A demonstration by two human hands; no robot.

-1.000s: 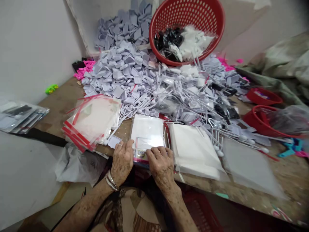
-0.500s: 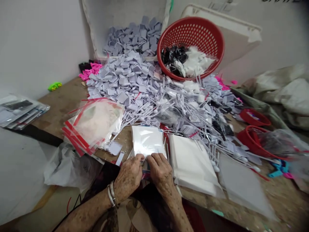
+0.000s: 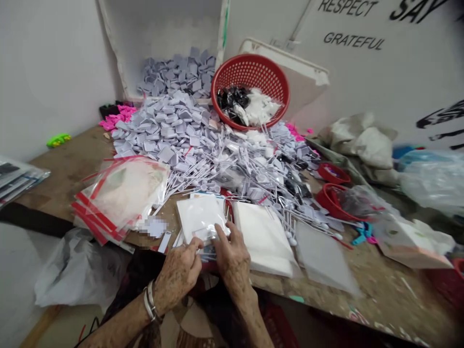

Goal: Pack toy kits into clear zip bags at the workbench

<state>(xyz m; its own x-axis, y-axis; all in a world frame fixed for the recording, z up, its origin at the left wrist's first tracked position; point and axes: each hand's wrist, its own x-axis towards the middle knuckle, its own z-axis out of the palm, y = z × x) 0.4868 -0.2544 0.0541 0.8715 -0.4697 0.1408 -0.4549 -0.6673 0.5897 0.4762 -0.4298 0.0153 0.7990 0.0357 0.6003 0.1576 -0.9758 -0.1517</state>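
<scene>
Both my hands are at the near edge of the wooden table (image 3: pixel 61 174). My left hand (image 3: pixel 177 273), with metal bangles (image 3: pixel 149 302) on its wrist, pinches the lower edge of a white plastic packet (image 3: pixel 200 218). My right hand (image 3: pixel 232 256) rests its fingertips on the same packet, over a clear fold. Just right of it lies a stack of white sheets (image 3: pixel 263 238). To the left is a pile of red-edged zip bags (image 3: pixel 121 198). Beyond my hands spreads a heap of lilac plastic squares and long-handled sticks (image 3: pixel 217 157).
A red perforated basket (image 3: pixel 250 77) of black and white bagged pieces tilts against the heap. Smaller red baskets (image 3: pixel 331 200) and a grey sheet (image 3: pixel 322 257) stand at right. Bagged packets (image 3: pixel 14 181) lie at far left, and a white plastic bag (image 3: pixel 78 273) hangs below the table edge.
The view has tilted up and shifted, showing more wall and lettering. My hands have moved from flat on the packet to its lower edge, and the packet has slid slightly left.
</scene>
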